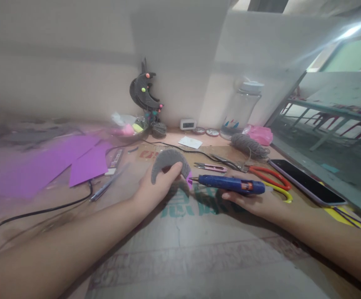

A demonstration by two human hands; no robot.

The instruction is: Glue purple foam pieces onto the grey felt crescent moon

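Note:
My left hand (164,178) pinches a grey, fuzzy crescent moon shape (168,156) between thumb and fingers, its curve facing up. A small strip of purple (189,178) shows at the crescent's right tip. A blue glue gun (227,183) lies in my right hand (245,202), pointing left. Its nozzle is at the purple tip; whether it touches cannot be told. Fingers of the right hand are partly hidden behind the glue gun.
Purple sheets (87,162) and a pen (105,189) lie left. Thread snips (210,167), orange-and-yellow scissors (270,177), grey yarn (249,145) and a phone (306,182) lie right. A black cord (183,148) crosses behind. A dark crescent ornament (143,91), bowl (130,129) and clear bottle (241,109) stand at the wall.

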